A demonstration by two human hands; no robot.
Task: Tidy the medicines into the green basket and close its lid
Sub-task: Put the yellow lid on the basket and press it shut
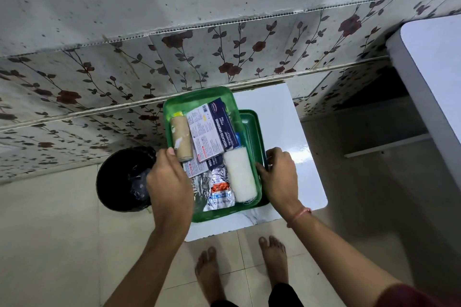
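The translucent green basket (199,97) sits on a small white table (294,137). Inside it lie a brown bandage roll (182,139), a medicated dressings box (212,129), a second smaller box (198,166), a white gauze roll (240,174) and foil blister strips (217,190). A darker green lid (253,122) lies partly under the basket and sticks out on its right. My left hand (169,182) grips the basket's left rim, with the thumb beside the brown roll. My right hand (279,177) holds the lid's right edge, and its thumb rests against the basket's right rim.
A black bin with a liner (122,179) stands on the floor just left of the table. A larger white table (436,70) is at the far right. A floral tiled wall (224,57) runs behind. My bare feet (272,259) stand on beige floor tiles.
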